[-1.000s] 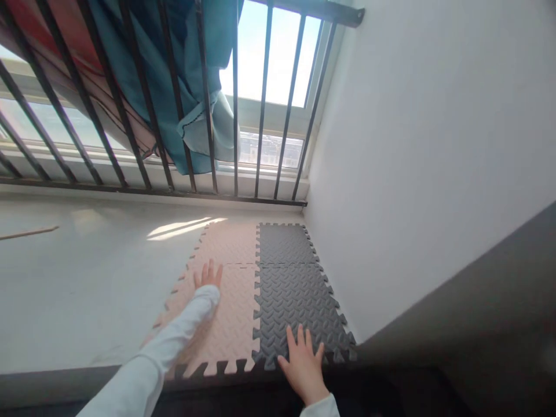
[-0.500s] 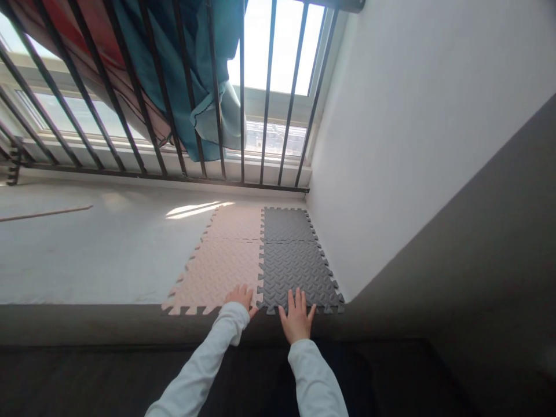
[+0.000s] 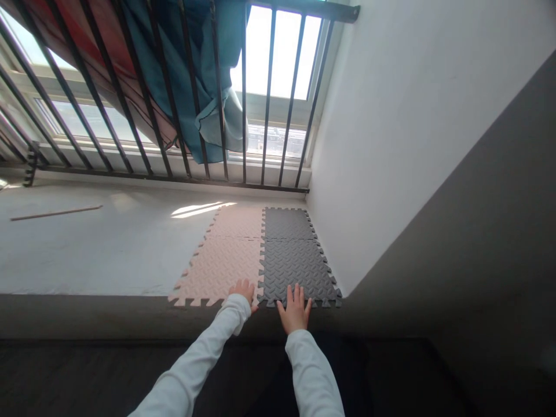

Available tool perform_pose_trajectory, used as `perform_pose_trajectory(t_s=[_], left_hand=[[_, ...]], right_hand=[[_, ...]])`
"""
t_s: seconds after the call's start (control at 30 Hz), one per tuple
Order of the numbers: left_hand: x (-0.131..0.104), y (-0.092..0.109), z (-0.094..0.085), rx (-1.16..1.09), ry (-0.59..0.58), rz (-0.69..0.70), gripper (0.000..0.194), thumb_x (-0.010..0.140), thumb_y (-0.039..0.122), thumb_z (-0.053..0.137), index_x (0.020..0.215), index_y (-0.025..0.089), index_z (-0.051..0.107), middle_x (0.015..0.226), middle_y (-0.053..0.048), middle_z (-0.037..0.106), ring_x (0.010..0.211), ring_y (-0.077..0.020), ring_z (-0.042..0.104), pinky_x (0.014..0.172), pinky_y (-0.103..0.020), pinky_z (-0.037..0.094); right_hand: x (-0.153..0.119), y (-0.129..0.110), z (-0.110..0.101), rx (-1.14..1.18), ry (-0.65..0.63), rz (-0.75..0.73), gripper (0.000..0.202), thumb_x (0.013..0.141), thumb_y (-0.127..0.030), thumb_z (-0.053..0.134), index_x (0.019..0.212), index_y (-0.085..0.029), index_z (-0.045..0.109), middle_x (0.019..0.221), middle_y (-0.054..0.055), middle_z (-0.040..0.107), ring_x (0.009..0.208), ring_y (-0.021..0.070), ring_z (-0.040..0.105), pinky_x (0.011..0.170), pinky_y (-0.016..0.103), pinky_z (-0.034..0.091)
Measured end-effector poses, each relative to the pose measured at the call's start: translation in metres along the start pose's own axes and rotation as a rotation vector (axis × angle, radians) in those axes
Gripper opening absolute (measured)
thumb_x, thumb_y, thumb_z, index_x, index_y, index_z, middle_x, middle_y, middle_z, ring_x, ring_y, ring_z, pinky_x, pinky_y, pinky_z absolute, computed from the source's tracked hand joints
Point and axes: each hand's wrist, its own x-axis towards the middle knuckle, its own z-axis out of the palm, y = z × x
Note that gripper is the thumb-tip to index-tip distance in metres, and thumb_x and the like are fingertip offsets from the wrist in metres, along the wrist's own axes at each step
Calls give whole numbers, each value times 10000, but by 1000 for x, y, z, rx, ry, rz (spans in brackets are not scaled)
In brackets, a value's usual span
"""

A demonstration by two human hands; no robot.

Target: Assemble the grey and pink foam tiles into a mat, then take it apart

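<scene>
Both hands are flat and not gripping anything: left hand (image 3: pixel 242 291) on the near edge of the pink foam tiles (image 3: pixel 226 263), right hand (image 3: pixel 294 313) with fingers spread on the near edge of the dark gray tiles (image 3: pixel 297 263). Big white wall (image 3: pixel 417 116) on the right, pale ledge (image 3: pixel 108 255) running left, black railing (image 3: pixel 195 183) along the far side, teal cloth (image 3: pixel 206 69) behind the bars. The tiles lie in a two-by-two block at the ledge's right end. Thin stick (image 3: pixel 56 213) on the left, maybe wood, hard to say.
</scene>
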Motion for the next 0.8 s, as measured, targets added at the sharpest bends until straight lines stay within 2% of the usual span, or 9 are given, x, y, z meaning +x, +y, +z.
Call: perform_pose_trajectory(t_s=[0.23, 0.5, 0.8], left_hand=[[-7, 7, -2, 9, 24, -15, 799, 607, 433, 515, 1313, 127, 298, 1408, -170, 212, 1264, -346, 185, 958, -518, 253], [-7, 10, 6, -5, 109, -35, 743, 606, 387, 480, 1285, 114, 352, 1389, -184, 256, 1253, -344, 219, 950, -527, 246], [-9, 11, 5, 7, 98, -28, 751, 621, 401, 468, 1301, 114, 331, 1400, -179, 235, 1265, -349, 202, 954, -530, 237]], right_hand=[[-1, 0, -1, -8, -5, -3, 580, 831, -477, 258, 1328, -179, 272, 1414, 107, 176, 1290, 252, 127, 1002, 510, 82], [1, 1, 4, 5, -6, 10, 583, 828, -491, 272, 1332, -199, 261, 1420, 87, 158, 1295, 238, 106, 1008, 499, 71], [1, 2, 5, 33, 10, 21, 574, 822, -481, 304, 1324, -204, 281, 1417, 72, 168, 1295, 232, 111, 1014, 491, 64]])
